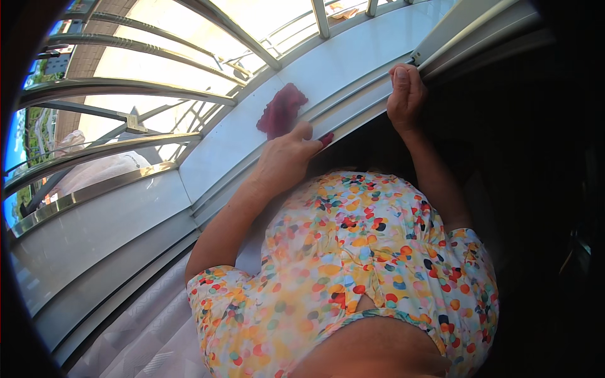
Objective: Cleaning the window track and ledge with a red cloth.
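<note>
My left hand (286,158) is over the window's sliding track (352,106), its fingers gripping a dark red cloth (283,108). Most of the cloth lies bunched on the white sill beyond the hand, and a small end shows under the fingertips at the track's inner edge. Higher up and to the right, my right hand (406,94) is curled around the end of a light metal window sash (453,35). Its fingertips are partly hidden by the hand itself.
Metal security bars (127,90) curve beyond the white sill (227,160). Outside them hangs pale fabric (104,172) near a metal bracket (132,123). Patterned pale fabric (142,326) lies below the window at lower left. Deep shadow hides the right side.
</note>
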Tool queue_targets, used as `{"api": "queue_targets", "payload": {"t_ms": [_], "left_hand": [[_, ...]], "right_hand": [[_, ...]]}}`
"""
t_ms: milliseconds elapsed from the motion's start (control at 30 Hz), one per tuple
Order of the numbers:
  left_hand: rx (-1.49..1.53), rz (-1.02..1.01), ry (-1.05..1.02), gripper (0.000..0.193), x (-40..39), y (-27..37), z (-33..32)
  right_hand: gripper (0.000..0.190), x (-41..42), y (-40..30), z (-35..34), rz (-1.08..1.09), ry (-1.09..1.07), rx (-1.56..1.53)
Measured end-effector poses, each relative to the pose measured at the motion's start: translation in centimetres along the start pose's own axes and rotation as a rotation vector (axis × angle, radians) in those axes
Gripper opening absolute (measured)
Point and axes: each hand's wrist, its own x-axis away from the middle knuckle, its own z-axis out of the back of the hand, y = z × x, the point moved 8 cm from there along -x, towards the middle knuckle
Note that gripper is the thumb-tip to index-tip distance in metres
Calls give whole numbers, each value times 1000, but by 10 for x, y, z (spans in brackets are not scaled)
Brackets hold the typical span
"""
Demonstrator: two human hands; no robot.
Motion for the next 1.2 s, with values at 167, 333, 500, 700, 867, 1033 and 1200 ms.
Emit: {"api": "queue_targets", "payload": {"t_ms": [167,333,500,700,867,1033,1200], "left_hand": [[-166,-62,-54,27,-1,0,-10],[-71,-155,104,24,-31,5,-8],[-65,-152,135,12,-76,24,-5],[-65,-165,157,12,-119,21,-25],[-124,-216,51,11,-91,19,-33],[-122,-178,14,12,-56,6,-28],[-155,-203,90,12,-107,18,-19]], "right_hand": [[25,2,-6,3,-29,-11,-39],[27,1,-19,25,-68,40,-209],[27,28,-19,56,-330,143,-204],[26,34,-20,40,-408,126,-278],[26,36,-11,48,-386,98,-221],[27,43,0,78,-403,88,98],[27,37,-20,44,-468,88,-132]]}}
